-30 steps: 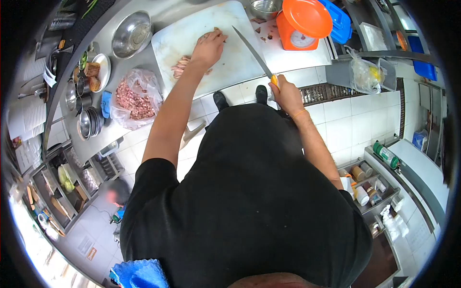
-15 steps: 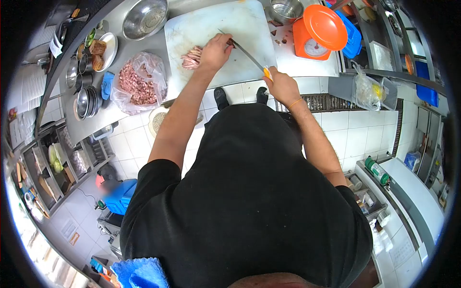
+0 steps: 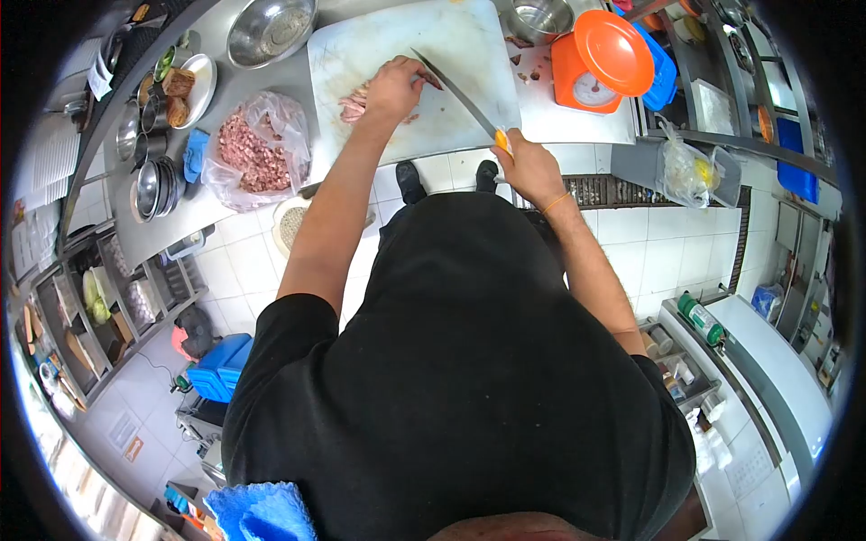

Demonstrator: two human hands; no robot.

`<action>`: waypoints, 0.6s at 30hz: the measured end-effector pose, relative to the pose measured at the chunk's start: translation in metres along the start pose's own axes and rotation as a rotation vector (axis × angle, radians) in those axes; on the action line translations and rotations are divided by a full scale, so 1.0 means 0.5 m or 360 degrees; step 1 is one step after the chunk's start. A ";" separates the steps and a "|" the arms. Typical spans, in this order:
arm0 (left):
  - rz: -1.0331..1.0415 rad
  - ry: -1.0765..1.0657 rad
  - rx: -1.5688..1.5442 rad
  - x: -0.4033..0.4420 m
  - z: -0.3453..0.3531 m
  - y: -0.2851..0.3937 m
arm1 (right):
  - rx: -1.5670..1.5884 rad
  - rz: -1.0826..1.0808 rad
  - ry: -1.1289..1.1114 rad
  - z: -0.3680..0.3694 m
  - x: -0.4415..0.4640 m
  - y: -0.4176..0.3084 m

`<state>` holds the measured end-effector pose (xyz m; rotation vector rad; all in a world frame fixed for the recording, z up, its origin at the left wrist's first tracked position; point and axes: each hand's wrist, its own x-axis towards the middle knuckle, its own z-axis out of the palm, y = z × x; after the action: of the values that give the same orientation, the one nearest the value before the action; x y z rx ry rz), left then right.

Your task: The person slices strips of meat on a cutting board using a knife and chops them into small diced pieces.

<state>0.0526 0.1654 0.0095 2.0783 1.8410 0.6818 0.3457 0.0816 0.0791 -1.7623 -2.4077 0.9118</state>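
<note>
My right hand (image 3: 532, 169) is closed around the yellow handle of a long kitchen knife (image 3: 458, 96). Its blade slants up and left over the white cutting board (image 3: 478, 45). My left hand (image 3: 395, 88) rests on the board with bent fingers on a dark piece of meat (image 3: 430, 79), just left of the blade. Cut strips of meat (image 3: 352, 106) lie beside and partly under that hand. A few small scraps sit near its wrist.
Left of the board are a plastic bag of diced meat (image 3: 248, 158), a metal bowl (image 3: 271, 32), a white plate (image 3: 205, 86) and stacked small bowls (image 3: 155, 189). An orange scale (image 3: 591, 68) and a metal pot (image 3: 539, 20) stand to the right.
The blade has shifted slightly away from my left hand's fingertips, to the right. My left hand has moved a little left, covering more of the strips.
</note>
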 end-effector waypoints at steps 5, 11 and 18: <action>0.0010 0.0029 -0.0039 -0.001 0.008 -0.013 | -0.0038 0.0027 -0.0068 -0.018 -0.008 -0.027; 0.0000 0.0119 -0.0053 -0.008 0.012 -0.011 | -0.0152 0.0026 -0.0092 -0.027 -0.006 -0.030; -0.0012 0.0179 -0.0095 -0.003 0.028 -0.028 | -0.0179 -0.0004 -0.0134 -0.028 0.000 -0.027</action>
<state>0.0475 0.1675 -0.0096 2.0323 1.8624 0.8569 0.3389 0.0854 0.0969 -1.7917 -2.5606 0.8838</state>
